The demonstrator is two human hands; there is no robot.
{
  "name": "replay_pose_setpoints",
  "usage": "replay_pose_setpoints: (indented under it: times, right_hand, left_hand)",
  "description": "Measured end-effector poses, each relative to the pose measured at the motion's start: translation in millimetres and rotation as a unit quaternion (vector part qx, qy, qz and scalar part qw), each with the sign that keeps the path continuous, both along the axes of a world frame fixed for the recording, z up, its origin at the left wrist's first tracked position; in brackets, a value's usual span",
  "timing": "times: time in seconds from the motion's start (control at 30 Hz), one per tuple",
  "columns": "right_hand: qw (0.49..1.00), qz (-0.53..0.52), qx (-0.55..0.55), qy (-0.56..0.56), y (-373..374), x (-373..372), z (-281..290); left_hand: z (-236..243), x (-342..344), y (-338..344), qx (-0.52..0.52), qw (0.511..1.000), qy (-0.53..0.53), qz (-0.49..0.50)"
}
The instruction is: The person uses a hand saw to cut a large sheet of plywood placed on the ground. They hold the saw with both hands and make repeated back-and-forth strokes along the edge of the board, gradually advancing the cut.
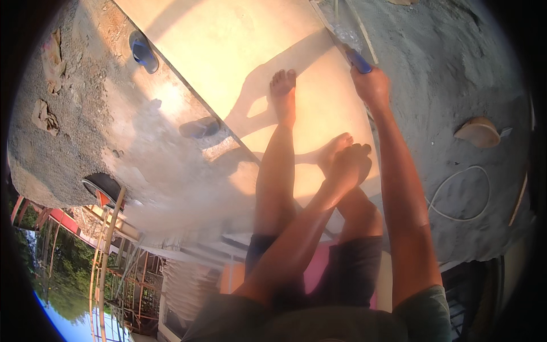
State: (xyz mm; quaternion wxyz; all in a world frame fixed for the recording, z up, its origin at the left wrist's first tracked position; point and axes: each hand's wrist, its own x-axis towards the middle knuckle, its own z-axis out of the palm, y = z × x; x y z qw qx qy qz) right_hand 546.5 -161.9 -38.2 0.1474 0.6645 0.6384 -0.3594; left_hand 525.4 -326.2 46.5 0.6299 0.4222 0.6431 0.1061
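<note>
1. The right hand is closed around the blue handle of a trowel, whose metal blade runs up and away from the fist along the edge of the tile.
2. The left hand hangs lower, nearer the body, its fingers curled together and resting on the person's right foot; whether it holds anything cannot be told.
3. Beneath both hands lies a large pale tile, sunlit, glossy, and crossed by the shadow of the arms and legs.
4. The person's bare feet stand on that tile, one just left of the gripping hand, the other under the curled hand.
5. Rough grey mortar bed spreads on the far side of the trowel, beyond the tile's edge.
6. Further out on that grey bed sits a tan bowl-shaped scoop, well apart from the grip.
7. A white cord loops on the mortar below the scoop.
8. Well to the left of the grip, two blue sandals lie along the opposite tile edge, on dusty concrete.
9. Scaffold poles and trees show past the slab's rim, far from both hands.
</note>
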Motion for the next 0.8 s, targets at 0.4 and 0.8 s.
replay_pose_setpoints:
  times: [0.4,0.8]
  right_hand:
    - [0.994,-0.077,-0.038,0.064,-18.0,41.9,50.4]
    - [0.995,-0.048,-0.058,0.060,4.0,29.7,-5.2]
  left_hand:
    - [-19.8,1.0,-27.0,0.029,0.999,0.030,0.026]
    - [-17.7,5.3,-25.3,-0.032,0.999,-0.005,0.012]
